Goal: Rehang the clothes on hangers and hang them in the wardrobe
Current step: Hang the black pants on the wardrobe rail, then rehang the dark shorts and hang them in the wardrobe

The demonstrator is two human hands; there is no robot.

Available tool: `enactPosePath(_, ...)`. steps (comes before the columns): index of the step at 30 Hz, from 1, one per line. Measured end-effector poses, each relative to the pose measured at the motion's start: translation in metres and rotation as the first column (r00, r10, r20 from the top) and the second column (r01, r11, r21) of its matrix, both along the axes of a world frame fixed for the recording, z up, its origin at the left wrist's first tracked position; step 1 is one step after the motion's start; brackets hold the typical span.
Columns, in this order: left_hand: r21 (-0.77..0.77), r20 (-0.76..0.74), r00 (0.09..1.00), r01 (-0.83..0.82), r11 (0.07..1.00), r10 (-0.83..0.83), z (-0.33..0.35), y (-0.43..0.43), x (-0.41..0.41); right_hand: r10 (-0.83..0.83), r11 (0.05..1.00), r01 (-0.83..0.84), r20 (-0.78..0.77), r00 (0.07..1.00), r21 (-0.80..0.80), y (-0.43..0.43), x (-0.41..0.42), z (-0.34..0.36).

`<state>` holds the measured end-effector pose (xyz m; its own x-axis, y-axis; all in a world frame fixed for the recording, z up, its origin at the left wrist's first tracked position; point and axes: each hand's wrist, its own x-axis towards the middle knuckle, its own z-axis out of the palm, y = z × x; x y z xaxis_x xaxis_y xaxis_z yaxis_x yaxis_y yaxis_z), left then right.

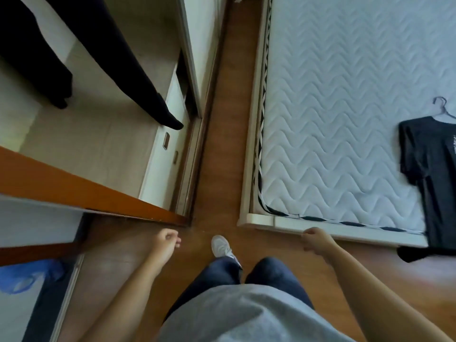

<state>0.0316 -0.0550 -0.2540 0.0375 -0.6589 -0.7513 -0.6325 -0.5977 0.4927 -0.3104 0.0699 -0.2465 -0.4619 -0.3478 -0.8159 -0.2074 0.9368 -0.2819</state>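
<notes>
Wooden floor (222,144) runs between the open wardrobe (98,134) and the bed, and you stand at its near end.
Your left hand (166,245) hangs over the floor, fingers loosely curled round nothing. Your right hand (317,240) is just as slack and empty at the bed frame (345,229); whether it touches cannot be told. Two dark garments (111,58) hang inside the wardrobe. A black T-shirt (434,174) on its hanger (441,107) lies on the mattress (345,107), hem spilling over the frame, well apart from both hands.
</notes>
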Motion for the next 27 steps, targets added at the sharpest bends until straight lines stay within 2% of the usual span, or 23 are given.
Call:
enactPosePath(5, 0.039, 0.098, 0.990, 0.101, 0.994, -0.104, -0.021, 0.030, -0.017, -0.167, 0.986, 0.168, 0.032, 0.985, -0.019, 0.078, -0.007, 0.017)
enactPosePath(8, 0.076, 0.155, 0.956, 0.239, 0.968, -0.248, -0.026, 0.049, -0.048, -0.296, 0.954, 0.296, 0.008, 0.955, -0.033, 0.143, -0.017, 0.017)
enactPosePath(11, 0.111, 0.205, 0.866, 0.443, 0.890, -0.457, -0.021, 0.076, -0.092, -0.429, 0.902, 0.429, 0.017, 0.903, -0.045, 0.222, -0.018, 0.020)
enactPosePath(14, 0.105, 0.191, 0.754, 0.620, 0.777, -0.628, -0.015, 0.118, -0.145, -0.583, 0.810, 0.585, 0.056, 0.810, -0.036, 0.312, -0.007, 0.027)
enactPosePath(18, 0.035, 0.119, 0.609, 0.787, 0.616, -0.784, -0.015, 0.188, -0.217, -0.782, 0.623, 0.782, 0.017, 0.623, 0.008, 0.437, 0.023, 0.016)
enactPosePath(21, -0.049, 0.090, 0.474, 0.880, 0.472, -0.876, -0.011, 0.242, -0.271, -0.910, 0.414, 0.908, 0.010, 0.414, 0.063, 0.516, 0.051, 0.002)
enactPosePath(23, -0.055, 0.083, 0.330, 0.944, 0.327, -0.940, -0.001, 0.277, -0.304, -0.960, 0.279, 0.953, 0.000, 0.281, 0.120, 0.551, 0.066, 0.000)
enactPosePath(25, -0.062, 0.115, 0.150, 0.988, 0.144, -0.982, 0.009, 0.308, -0.337, -0.991, 0.134, 0.980, -0.010, 0.137, 0.147, 0.574, 0.070, -0.002)
enactPosePath(27, -0.095, 0.140, 0.051, 0.995, 0.038, -0.989, 0.016, 0.335, -0.374, -1.000, -0.013, 0.990, 0.017, -0.015, 0.142, 0.585, 0.057, -0.007)
